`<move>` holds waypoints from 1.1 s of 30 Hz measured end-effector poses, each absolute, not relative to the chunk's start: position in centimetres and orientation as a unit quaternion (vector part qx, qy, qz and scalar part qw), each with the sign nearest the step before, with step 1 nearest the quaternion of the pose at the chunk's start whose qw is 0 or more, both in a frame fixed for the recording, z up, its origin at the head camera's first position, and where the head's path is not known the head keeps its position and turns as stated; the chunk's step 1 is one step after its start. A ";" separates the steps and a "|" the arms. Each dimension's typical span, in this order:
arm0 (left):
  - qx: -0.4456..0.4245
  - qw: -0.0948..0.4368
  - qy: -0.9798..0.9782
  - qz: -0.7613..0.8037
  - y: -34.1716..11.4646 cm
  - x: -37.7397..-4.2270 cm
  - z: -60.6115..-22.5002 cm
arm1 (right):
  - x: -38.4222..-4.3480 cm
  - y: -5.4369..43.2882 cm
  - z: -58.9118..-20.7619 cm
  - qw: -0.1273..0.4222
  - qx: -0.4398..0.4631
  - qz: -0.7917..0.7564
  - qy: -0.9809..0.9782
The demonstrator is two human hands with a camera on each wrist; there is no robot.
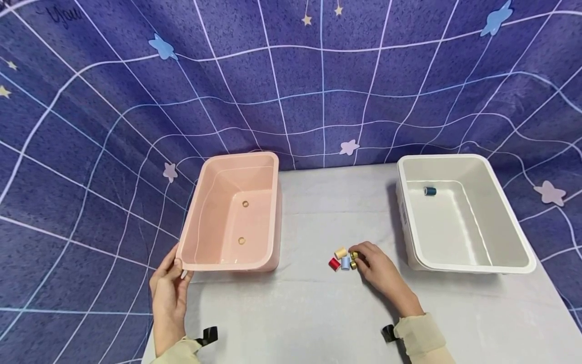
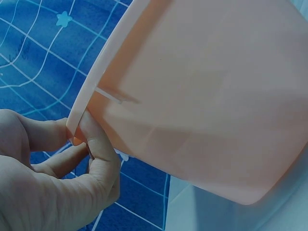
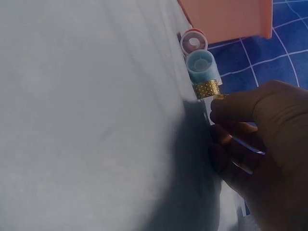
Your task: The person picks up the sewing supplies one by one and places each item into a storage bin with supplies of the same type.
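My left hand [image 1: 168, 298] grips the near left corner of a pink plastic bin [image 1: 227, 267], thumb and fingers pinching its rim in the left wrist view. Two gold rings, one ring [image 1: 245, 203] farther back and one ring [image 1: 241, 240] nearer, lie on the bin floor. Over a small group on the table, my right hand [image 1: 382, 270] pinches a gold thimble ring [image 1: 354, 254], largely covered by the fingertips. Another dimpled gold ring [image 3: 207, 89] sits beside a light blue thread spool [image 1: 345, 263]. A red spool [image 1: 334, 264] and a pale yellow spool [image 1: 340, 253] lie close by.
A white bin [image 1: 477, 269] stands at the right, with a dark teal thread spool [image 1: 429, 191] inside. A pale cloth [image 1: 291, 313] covers the table. Behind and to the left hangs a blue curtain [image 1: 295, 101] with stars and lines.
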State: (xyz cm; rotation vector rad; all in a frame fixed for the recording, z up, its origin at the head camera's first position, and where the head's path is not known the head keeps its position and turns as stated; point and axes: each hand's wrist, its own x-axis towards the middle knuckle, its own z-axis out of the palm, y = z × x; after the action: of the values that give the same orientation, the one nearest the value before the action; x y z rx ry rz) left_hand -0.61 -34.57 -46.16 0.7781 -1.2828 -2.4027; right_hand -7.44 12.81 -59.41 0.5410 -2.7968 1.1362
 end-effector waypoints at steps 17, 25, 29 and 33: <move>0.263 0.152 -0.449 -0.840 -34.7 -0.5 -46.2 | -8.2 12.8 -58.1 0.074 0.173 0.417 -0.889; 0.247 0.149 -0.467 -0.836 -34.9 -0.2 -46.3 | -9.1 12.0 -57.2 0.084 0.187 0.447 -0.871; 0.253 0.152 -0.483 -0.824 -34.9 -0.2 -46.2 | -9.7 11.5 -56.2 0.074 0.189 0.457 -0.866; 0.265 0.154 -0.486 -0.818 -34.8 -0.2 -46.0 | -10.1 11.0 -55.1 0.067 0.190 0.466 -0.862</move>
State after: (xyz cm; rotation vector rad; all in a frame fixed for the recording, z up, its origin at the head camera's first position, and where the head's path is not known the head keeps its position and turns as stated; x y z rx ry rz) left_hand -0.22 -34.82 -46.05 0.7595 -1.3932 -2.3455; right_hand -10.12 11.00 -55.07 0.5732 -2.5973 1.4034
